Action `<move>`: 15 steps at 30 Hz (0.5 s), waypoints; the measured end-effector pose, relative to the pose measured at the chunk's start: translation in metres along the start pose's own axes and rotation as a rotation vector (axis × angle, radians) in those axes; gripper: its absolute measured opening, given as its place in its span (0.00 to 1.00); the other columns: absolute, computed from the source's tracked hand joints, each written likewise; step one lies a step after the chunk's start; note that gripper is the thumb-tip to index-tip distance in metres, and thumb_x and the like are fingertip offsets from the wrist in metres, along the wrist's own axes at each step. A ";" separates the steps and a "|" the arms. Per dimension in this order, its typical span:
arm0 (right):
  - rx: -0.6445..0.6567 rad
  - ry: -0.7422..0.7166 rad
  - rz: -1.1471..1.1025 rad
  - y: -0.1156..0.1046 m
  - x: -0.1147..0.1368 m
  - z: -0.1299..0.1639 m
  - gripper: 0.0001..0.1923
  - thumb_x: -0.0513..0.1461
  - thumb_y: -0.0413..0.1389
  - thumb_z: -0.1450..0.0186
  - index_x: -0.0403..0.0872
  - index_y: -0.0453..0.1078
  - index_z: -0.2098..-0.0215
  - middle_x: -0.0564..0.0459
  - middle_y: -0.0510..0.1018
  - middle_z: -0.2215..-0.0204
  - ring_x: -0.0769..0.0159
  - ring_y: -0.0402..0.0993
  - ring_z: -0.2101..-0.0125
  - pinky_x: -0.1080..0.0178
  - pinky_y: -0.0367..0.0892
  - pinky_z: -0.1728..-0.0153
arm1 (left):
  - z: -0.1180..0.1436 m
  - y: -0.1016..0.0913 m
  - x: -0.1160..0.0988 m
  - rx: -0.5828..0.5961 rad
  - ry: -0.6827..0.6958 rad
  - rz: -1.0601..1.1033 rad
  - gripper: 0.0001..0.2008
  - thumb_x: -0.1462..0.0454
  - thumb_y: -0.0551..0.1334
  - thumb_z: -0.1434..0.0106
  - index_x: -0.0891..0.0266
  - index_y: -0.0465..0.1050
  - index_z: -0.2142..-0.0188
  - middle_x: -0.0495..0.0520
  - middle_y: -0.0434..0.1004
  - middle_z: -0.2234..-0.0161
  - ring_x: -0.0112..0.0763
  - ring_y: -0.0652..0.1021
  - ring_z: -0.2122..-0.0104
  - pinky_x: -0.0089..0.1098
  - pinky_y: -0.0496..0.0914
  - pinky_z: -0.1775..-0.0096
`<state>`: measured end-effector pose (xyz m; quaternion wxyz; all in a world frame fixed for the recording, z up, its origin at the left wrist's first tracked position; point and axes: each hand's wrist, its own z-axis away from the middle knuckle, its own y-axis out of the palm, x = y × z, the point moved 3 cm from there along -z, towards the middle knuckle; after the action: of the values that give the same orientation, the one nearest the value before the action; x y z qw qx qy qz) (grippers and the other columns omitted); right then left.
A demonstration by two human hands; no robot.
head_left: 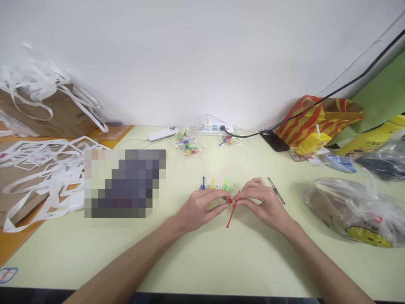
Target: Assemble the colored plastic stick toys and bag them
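Over the middle of the table my left hand (202, 209) pinches a small red plastic part (230, 201) between thumb and fingers. Close against it, my right hand (262, 204) is closed on a thin red plastic stick (231, 217) with a small forked end pointing down toward me. Whether the two red parts are joined I cannot tell. Just beyond my fingers lie a blue arrow-shaped piece (203, 183), a yellow one (212, 184), a white one (217, 183) and a green one (225, 184), partly hidden by my left hand. A thin dark tool (276, 191) rests beside my right hand.
Small bags of coloured parts (188, 145) lie near a white power strip (210, 128) by the wall. Right are a phone (275, 141), a yellow drink carton (311, 145), a striped bag (303, 120) and a plastic-wrapped bundle (351, 211). White straps (47, 177) crowd the left.
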<state>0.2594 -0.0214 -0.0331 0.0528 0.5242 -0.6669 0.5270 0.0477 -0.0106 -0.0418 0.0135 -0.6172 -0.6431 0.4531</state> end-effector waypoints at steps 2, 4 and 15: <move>-0.023 0.011 0.007 -0.001 0.000 0.000 0.05 0.39 0.58 0.29 0.53 0.77 0.61 0.57 0.83 0.70 0.64 0.72 0.70 0.53 0.58 0.56 | 0.000 0.000 0.000 0.005 0.012 0.015 0.11 0.65 0.63 0.31 0.61 0.74 0.49 0.55 0.84 0.57 0.33 0.83 0.58 0.32 0.78 0.54; -0.033 0.019 0.009 -0.002 -0.001 0.001 0.05 0.38 0.58 0.29 0.52 0.77 0.62 0.57 0.81 0.72 0.65 0.70 0.71 0.54 0.59 0.56 | 0.000 -0.001 -0.001 0.000 0.028 0.029 0.12 0.65 0.63 0.31 0.61 0.73 0.48 0.55 0.84 0.57 0.33 0.83 0.57 0.33 0.78 0.53; -0.022 -0.013 -0.006 0.003 0.002 0.000 0.06 0.38 0.55 0.27 0.51 0.75 0.61 0.56 0.80 0.71 0.66 0.69 0.71 0.55 0.58 0.57 | -0.001 -0.001 -0.004 0.022 0.060 0.070 0.12 0.67 0.63 0.32 0.62 0.73 0.48 0.56 0.83 0.56 0.34 0.83 0.57 0.34 0.77 0.53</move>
<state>0.2561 -0.0233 -0.0340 0.0560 0.5289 -0.6715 0.5159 0.0487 -0.0126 -0.0384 0.0235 -0.6525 -0.6154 0.4415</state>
